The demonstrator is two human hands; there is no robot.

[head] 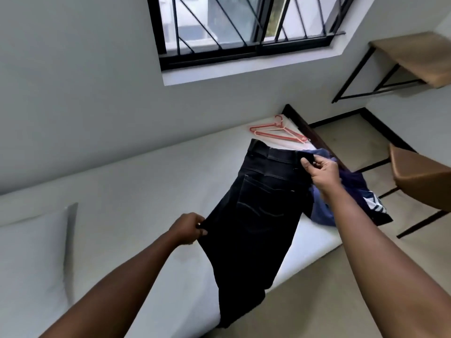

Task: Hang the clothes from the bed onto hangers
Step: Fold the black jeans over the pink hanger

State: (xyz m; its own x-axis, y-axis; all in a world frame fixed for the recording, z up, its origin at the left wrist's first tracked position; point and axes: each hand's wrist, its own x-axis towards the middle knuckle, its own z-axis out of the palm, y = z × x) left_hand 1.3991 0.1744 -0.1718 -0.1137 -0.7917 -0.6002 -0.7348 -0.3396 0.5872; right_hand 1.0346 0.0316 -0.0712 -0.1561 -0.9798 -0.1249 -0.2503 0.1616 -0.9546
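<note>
The right hand (pixel 322 170) is pinching the waistband of the one pair of dark jeans (pixel 258 211) and the left hand (pixel 189 229) is pinching its side seam, both grips closed on cloth. The jeans are hanging lengthwise over the bed (pixel 146 172). The red hangers (pixel 278 134), two or perhaps three, are lying beyond the waistband, nearer the right hand, with a heap of blue clothes (pixel 346 189) just beside

one pair of dark jeans (pixel 256 211), two red hangers (pixel 278 132), maybe three, hard to tell, one heap of blue clothes (pixel 327 208), one pillow (pixel 34 252), one bed (pixel 146 179), one table (pixel 415 54), one chair (pixel 419 176), one window (pixel 244 28)
</note>
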